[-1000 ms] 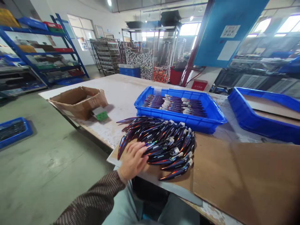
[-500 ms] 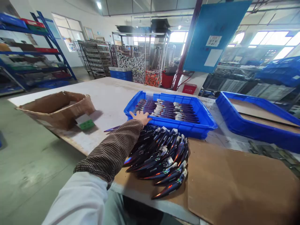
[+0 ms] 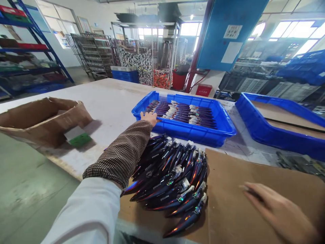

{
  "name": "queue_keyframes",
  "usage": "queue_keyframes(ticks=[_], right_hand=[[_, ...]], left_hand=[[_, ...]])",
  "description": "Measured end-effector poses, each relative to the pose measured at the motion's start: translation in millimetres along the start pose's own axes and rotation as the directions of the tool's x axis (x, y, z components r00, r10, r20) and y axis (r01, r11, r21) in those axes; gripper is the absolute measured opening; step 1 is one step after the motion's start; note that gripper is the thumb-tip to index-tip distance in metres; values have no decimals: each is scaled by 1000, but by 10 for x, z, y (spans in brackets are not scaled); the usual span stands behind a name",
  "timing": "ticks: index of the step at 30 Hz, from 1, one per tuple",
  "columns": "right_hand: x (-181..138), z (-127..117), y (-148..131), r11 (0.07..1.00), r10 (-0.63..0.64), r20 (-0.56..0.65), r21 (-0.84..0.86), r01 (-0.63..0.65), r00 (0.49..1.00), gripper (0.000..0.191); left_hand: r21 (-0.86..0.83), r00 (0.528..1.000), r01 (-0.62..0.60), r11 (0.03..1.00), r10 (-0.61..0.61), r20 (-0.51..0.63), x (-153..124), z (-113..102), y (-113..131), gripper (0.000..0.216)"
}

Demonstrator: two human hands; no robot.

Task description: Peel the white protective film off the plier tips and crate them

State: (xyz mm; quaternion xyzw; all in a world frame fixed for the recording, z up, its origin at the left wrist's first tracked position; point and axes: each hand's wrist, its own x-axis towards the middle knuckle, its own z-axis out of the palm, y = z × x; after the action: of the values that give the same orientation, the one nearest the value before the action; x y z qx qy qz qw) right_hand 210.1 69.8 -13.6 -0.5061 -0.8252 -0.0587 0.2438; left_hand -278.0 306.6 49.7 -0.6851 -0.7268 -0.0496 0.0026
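My left hand (image 3: 149, 118) has its fingers over the near-left rim of a blue plastic crate (image 3: 188, 133). Inside the crate, dark fishing lures (image 3: 203, 118) lie in rows with white wrapping at their ends. Closer to me, a heap of larger-looking black-purple fishing lures (image 3: 162, 183) marked "nomad" rests on cardboard. At the lower right, my right hand (image 3: 279, 208) hovers over a flat cardboard sheet (image 3: 228, 176). It is blurred, with thumb and forefinger close; whether it holds something cannot be made out.
An open cardboard box (image 3: 45, 125) stands at the left table edge, beside a green-and-white block (image 3: 80, 139). A second blue crate (image 3: 274, 134) sits to the right, near a greenish pile (image 3: 297, 166). Racks and shelves stand behind the table (image 3: 106, 98).
My right hand has come into view at the lower right. My left hand stays at the crate rim, its fingers less spread. The camera view has shifted.
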Motion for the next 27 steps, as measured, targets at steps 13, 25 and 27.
queue_keyframes(ticks=[13, 25, 27], right_hand=[[-131, 530, -706, 996, -72, 221, 61, 59, 973, 35], [-445, 353, -1047, 966, -259, 255, 93, 243, 931, 42], [-540, 292, -1138, 947, -322, 277, 111, 302, 905, 52]], left_hand=[[-105, 957, -288, 952, 290, 2, -972, -28, -304, 56], [-201, 970, -221, 954, 192, -151, -1985, -13, -619, 57], [-231, 950, -263, 937, 209, -232, -2339, 21, -804, 57]])
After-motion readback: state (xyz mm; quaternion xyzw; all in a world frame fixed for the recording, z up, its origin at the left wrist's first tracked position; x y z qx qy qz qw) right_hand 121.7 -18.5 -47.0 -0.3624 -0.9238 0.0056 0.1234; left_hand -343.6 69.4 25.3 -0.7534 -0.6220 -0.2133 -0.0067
